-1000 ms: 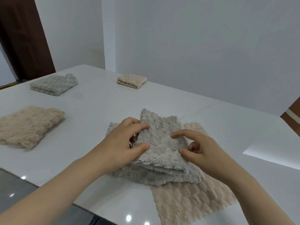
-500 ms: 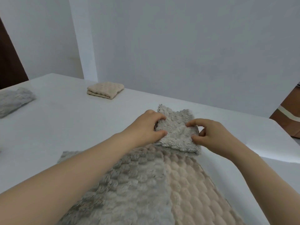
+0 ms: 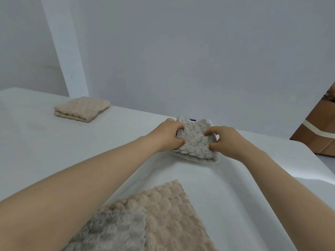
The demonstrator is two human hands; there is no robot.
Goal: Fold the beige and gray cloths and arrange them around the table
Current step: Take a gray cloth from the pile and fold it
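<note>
View: I look down over two bare forearms that reach across a white bench [image 3: 45, 153] toward its far edge.
Folded gray cloth: The folded gray cloth [image 3: 196, 144] lies on the bench near that far edge, between my hands. It is a thick, fluffy packet, with its layered edge facing me.
Left hand: My left hand [image 3: 168, 137] grips the packet's left side, with the fingers curled over the top and the thumb against the near edge.
Right hand: My right hand [image 3: 224, 142] pinches the right side between thumb and forefinger, with the other fingers tucked in.
Why held so: I judge that a grip on both sides stops the springy layers opening while the packet is squared in its spot.
Folded beige cloth: The folded beige cloth [image 3: 81, 109] lies on the bench far to the left, well apart from the gray one. The spacing suggests that each packet gets its own place around the bench.
Flat beige cloth: The flat beige cloth [image 3: 174, 220] lies spread out close to me, between my forearms, not yet folded.
Flat gray cloth: The flat gray cloth [image 3: 112, 230] meets the beige one on its left and is partly hidden by my left forearm. I cannot tell which lies on top.
Stage: I judge this to be the placing of the gray packet, with two cloths left to fold.
Risk: Letting go of one side first may let the top layer lift.
Box: A taped cardboard box [image 3: 319, 131] stands beyond the bench's right corner.
</note>
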